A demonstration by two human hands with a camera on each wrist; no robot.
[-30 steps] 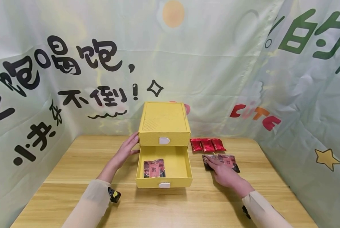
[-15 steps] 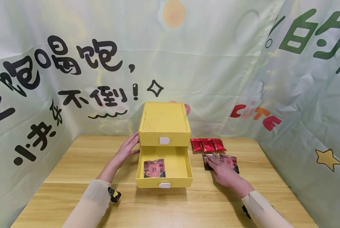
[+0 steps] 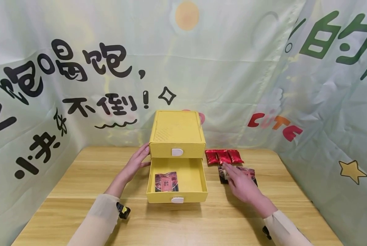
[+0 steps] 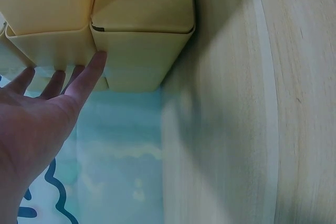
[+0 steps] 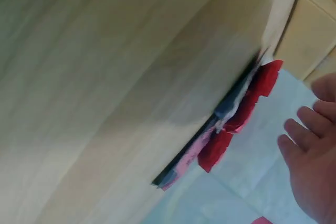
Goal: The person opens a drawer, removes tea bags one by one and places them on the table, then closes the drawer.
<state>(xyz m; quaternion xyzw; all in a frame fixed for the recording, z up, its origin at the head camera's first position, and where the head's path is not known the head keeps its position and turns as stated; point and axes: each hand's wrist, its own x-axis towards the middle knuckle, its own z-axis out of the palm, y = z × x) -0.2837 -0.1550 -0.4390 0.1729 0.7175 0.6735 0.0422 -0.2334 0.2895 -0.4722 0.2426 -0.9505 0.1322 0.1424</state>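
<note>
A yellow two-drawer box [image 3: 177, 127] stands at the back middle of the table. Its lower drawer [image 3: 192, 179] is pulled out, with a dark and pink packet [image 3: 166, 182] lying in its left part. The fingers of my left hand [image 3: 133, 166] touch the box's left side, nearly straight, as the left wrist view [image 4: 42, 121] also shows. My right hand [image 3: 243, 186] hovers over two dark and pink packets [image 3: 222, 175] and partly hides them. In the right wrist view this hand [image 5: 317, 153] is apart from the packets, its fingers loosely bent and holding nothing.
Behind the dark packets lie three shiny red packets [image 3: 223, 157] in a row, right of the box. The upper drawer [image 3: 162, 150] is closed. A printed cloth [image 3: 232, 85] hangs around the back and sides of the wooden table [image 3: 79, 177].
My right hand has lifted off the dark packets and shifted slightly. The two dark packets have drawn slightly closer to the red ones. The left hand and box stay put.
</note>
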